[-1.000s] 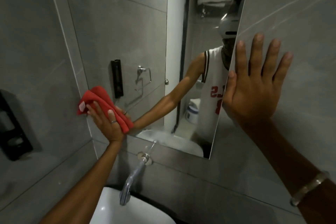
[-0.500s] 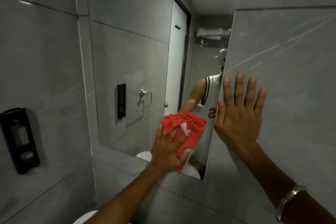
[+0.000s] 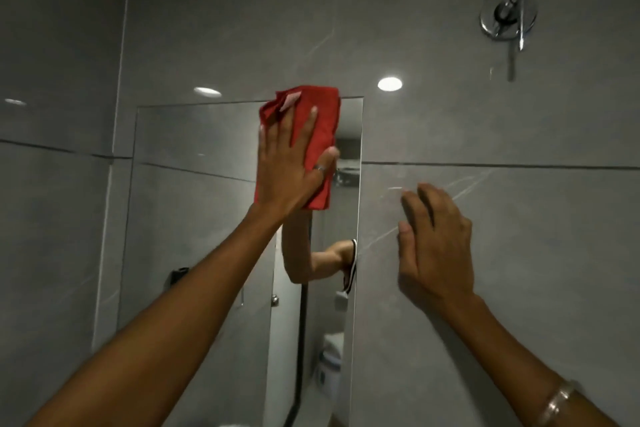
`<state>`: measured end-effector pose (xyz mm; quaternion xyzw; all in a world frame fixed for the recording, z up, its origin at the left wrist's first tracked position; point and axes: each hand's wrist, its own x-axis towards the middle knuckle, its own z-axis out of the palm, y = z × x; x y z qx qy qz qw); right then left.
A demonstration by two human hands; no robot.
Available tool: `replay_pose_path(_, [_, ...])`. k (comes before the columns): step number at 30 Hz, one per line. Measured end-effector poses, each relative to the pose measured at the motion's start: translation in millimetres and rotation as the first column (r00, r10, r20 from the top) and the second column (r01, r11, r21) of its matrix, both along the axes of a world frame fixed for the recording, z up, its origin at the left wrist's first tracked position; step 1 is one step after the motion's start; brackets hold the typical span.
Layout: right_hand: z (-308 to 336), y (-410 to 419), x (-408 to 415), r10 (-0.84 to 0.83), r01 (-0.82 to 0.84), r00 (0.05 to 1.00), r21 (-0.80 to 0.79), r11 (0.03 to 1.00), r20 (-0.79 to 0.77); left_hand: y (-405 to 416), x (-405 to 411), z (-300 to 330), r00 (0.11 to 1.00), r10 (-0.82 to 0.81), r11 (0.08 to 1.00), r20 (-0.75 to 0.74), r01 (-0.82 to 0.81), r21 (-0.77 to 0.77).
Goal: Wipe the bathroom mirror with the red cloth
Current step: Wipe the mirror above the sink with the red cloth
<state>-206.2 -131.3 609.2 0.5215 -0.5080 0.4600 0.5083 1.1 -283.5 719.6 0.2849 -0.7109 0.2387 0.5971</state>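
The bathroom mirror hangs on the grey tiled wall, its top edge near mid-height of the view. My left hand presses the folded red cloth flat against the mirror's upper right corner, fingers spread over it. The cloth's top pokes slightly above the mirror's top edge. My right hand is by the tiled wall just right of the mirror's right edge, fingers partly curled, holding nothing. The mirror reflects my raised arm.
A chrome wall valve with a lever sits high on the right wall. Ceiling light reflections show on the glossy tiles. A black wall fixture appears in the mirror's reflection, left of my forearm.
My left hand has swept the cloth from the mirror's lower left, across the bottom, up to its top right corner. My right hand's fingers have curled. The view has tilted upward.
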Motion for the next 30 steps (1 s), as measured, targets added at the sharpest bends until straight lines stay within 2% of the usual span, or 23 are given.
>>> replay_pose_path(4, [-13, -6, -8, 0.153, -0.154, 0.988, -0.090, 0.984, -0.015, 14, -16, 6, 0.998, -0.014, 0.999, 0.053, 0.017, -0.046])
replay_pose_path(8, [-20, -3, -8, 0.306, -0.301, 0.951, -0.108, 0.947, 0.033, 29, -25, -54, 0.985, -0.091, 0.994, 0.146, 0.098, -0.043])
replay_pose_path(11, [-30, 7, -5, 0.428, -0.426, 0.901, -0.050, 0.904, 0.067, 44, -34, -123, 0.961, -0.177, 0.983, 0.211, 0.184, -0.014])
replay_pose_path(17, [-67, 38, 5, 0.555, -0.588, 0.796, 0.090, 0.804, 0.242, 79, -28, -284, 0.867, -0.355, 0.930, 0.349, 0.290, 0.226])
replay_pose_path(21, [-121, 66, 20, 0.532, -0.641, 0.731, 0.164, 0.750, 0.427, 109, -10, -379, 0.809, -0.495, 0.823, 0.316, 0.321, 0.468])
replay_pose_path(23, [-157, 78, 27, 0.472, -0.628, 0.715, 0.175, 0.758, 0.516, 124, -1, -413, 0.788, -0.557, 0.728, 0.262, 0.310, 0.612])
replay_pose_path(25, [-198, 92, 38, 0.408, -0.632, 0.649, 0.157, 0.758, 0.642, 148, 12, -444, 0.764, -0.621, 0.585, 0.177, 0.300, 0.754])
replay_pose_path(26, [-217, 97, 44, 0.376, -0.636, 0.595, 0.131, 0.761, 0.710, 161, 17, -451, 0.754, -0.653, 0.448, 0.065, 0.316, 0.836])
replay_pose_path(27, [-237, 104, 50, 0.338, -0.633, 0.521, 0.089, 0.769, 0.784, 179, 19, -454, 0.745, -0.646, 0.210, -0.165, 0.382, 0.900])
replay_pose_path(28, [-259, 109, 55, 0.286, -0.614, 0.440, 0.053, 0.787, 0.851, 193, 18, -454, 0.721, -0.522, -0.063, -0.456, 0.500, 0.864])
replay_pose_path(29, [-283, 116, 62, 0.220, -0.584, 0.343, 0.024, 0.812, 0.913, 205, 17, -455, 0.688, -0.340, -0.232, -0.642, 0.600, 0.766])
replay_pose_path(30, [-307, 123, 68, 0.151, -0.542, 0.248, 0.008, 0.840, 0.957, 219, 16, -455, 0.592, -0.118, -0.391, -0.797, 0.711, 0.585])
